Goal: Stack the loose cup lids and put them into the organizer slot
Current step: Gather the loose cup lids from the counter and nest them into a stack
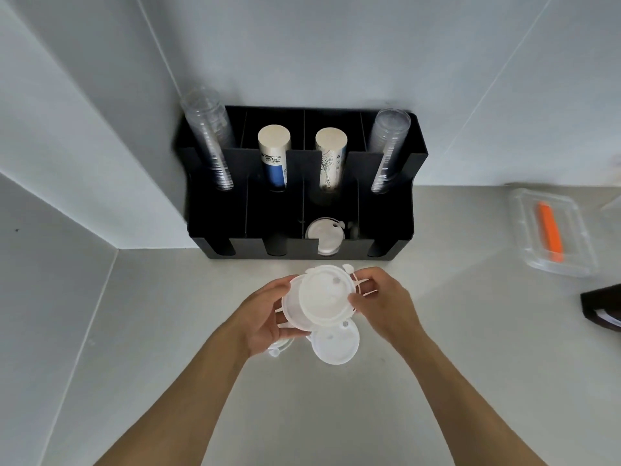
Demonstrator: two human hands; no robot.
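A: Head view, item one — held lids (322, 299)?
B: White, translucent, round, in a small overlapping stack at frame centre, above the pale surface (453, 348). The left hand (268, 317) cups the stack from the lower left, fingers (280, 290) curled under and around the rim. The right hand (383, 302) pinches the right edge of the top lid, thumb on top — both hands grasping.

A: Item two — loose lids?
B: One lid (335, 343) lies flat on the surface just below the held stack. Another lid (279, 348) peeks out beneath the left hand, mostly hidden.

A: Item three — organizer (386, 237)?
B: Black, compartmented, upper centre of the frame, set against the wall. Its front row shows four slots; the third from the left holds stored lids (324, 235). The back row holds clear cup stacks at the far left (208, 142) and far right (389, 149), and two paper cup stacks (274, 156) in the middle.

A: Item four — sundries?
B: A clear plastic container (551, 230) at the right edge, with an orange object (551, 230) inside; a dark object (601, 306) below it, cut off by the frame.
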